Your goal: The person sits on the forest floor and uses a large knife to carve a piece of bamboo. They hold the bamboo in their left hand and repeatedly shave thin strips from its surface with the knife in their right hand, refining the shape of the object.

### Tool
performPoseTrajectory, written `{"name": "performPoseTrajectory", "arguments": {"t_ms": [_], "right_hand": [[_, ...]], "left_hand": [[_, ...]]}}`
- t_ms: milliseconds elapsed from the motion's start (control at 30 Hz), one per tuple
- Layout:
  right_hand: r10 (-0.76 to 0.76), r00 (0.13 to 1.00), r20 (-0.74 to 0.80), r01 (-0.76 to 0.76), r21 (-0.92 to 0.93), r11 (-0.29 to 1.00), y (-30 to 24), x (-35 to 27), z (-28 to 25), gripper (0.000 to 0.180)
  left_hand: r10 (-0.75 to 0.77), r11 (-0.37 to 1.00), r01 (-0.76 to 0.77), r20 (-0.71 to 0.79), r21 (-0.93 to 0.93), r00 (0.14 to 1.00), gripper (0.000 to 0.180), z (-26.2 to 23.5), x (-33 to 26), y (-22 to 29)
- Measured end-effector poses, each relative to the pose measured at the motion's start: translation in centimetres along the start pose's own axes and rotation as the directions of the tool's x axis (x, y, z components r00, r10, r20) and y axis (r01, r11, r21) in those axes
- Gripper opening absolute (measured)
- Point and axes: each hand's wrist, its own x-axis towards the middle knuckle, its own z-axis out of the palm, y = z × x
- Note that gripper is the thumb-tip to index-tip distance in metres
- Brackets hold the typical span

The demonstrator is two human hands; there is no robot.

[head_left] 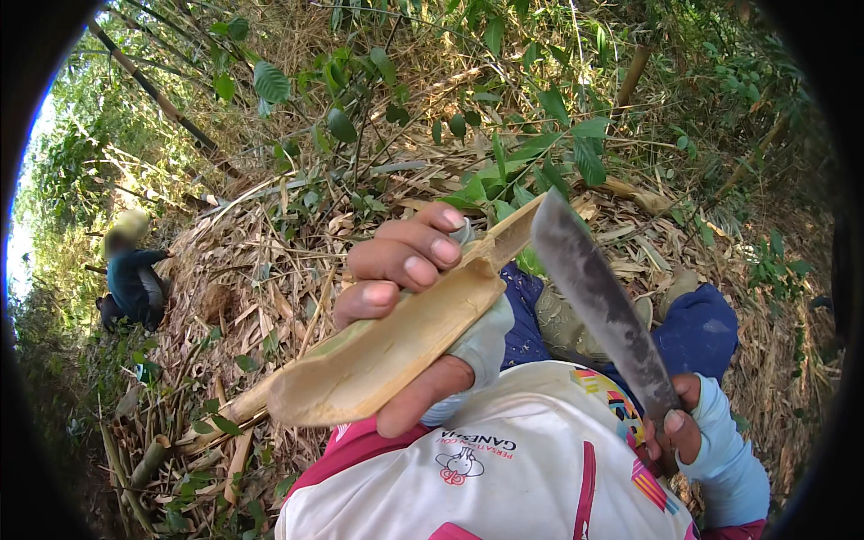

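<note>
My left hand (pixel 409 274) grips a pale, peeled bamboo shoot (pixel 378 355), held slanting up close to the camera with its cut end toward me. My right hand (pixel 684 427), in a light blue sleeve, is closed on the handle of a long dark machete (pixel 598 301). The blade points up and left, and its tip sits just beside the shoot's narrow upper end. My white and pink shirt and blue trousers fill the lower middle.
Dry bamboo leaves, husks and cut stalks (pixel 243 297) cover the sloping ground. Green leafy branches (pixel 504 162) hang ahead. At the far left another person (pixel 135 274) in dark clothes crouches among the stems.
</note>
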Motion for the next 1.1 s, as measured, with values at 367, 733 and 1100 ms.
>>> {"name": "performPoseTrajectory", "arguments": {"t_ms": [367, 733, 1100], "right_hand": [[-0.209, 0.863, -0.461, 0.444, 0.491, 0.749, -0.3, 11.9, 3.5, 0.048], [-0.416, 0.56, -0.717, 0.746, 0.216, 0.631, -3.9, 16.1, 0.9, 0.048], [-0.743, 0.294, -0.601, 0.78, -0.298, 0.55, -6.2, 16.2, -5.3, 0.056]], "left_hand": [[-0.008, 0.993, 0.011, 0.029, -0.115, 1.0, 0.064, 2.5, -2.1, 1.9], [-0.203, 0.938, 0.276, 0.315, -0.208, 0.927, 0.086, 0.5, -5.5, 3.3], [-0.701, -0.44, 0.882, 0.55, 0.168, -0.455, 0.09, -0.9, -1.9, 5.7]]}}
